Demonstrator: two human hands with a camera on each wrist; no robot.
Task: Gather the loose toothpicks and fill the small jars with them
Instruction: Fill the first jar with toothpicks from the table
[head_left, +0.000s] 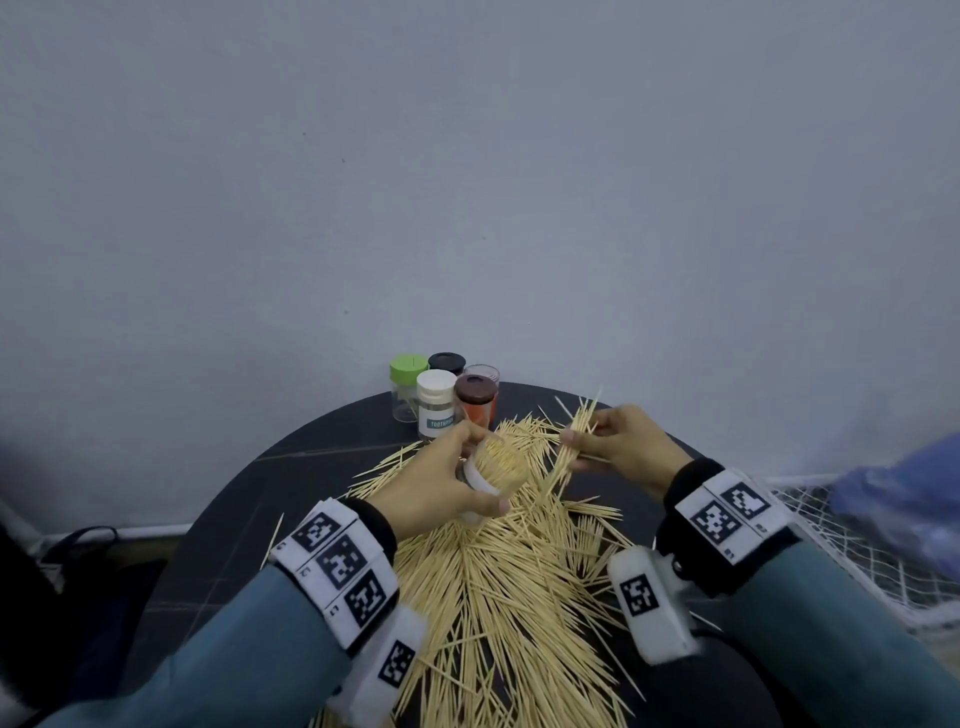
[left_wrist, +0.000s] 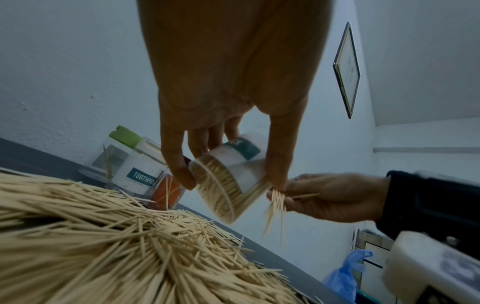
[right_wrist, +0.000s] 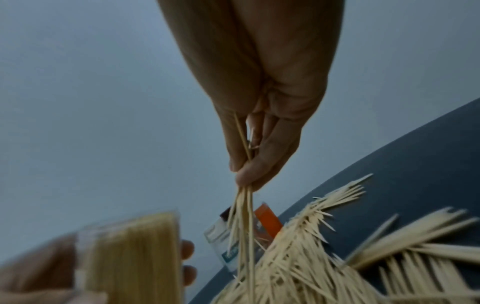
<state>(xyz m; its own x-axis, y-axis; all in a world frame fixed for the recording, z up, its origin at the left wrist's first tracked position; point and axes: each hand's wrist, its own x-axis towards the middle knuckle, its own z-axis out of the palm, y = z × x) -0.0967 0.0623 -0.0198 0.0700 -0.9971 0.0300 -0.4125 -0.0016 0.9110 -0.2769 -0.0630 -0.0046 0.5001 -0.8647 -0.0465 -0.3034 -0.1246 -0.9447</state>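
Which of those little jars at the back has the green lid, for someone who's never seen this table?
Find the round dark table, then the jars clustered at its far edge against the wall. The green-lidded jar stands far left, clear and nearly empty.

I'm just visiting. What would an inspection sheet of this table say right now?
Surface: dark round table, mostly covered.
Job's things: loose toothpicks in a heap; five small jars standing at the far edge.
Clutter: nothing seen.
Hands: left hand grips a tilted, packed jar; right hand pinches a toothpick bunch beside its mouth.
Cables: dark cable on the floor, left.
Surroundings: plain wall; blue bag; framed picture.
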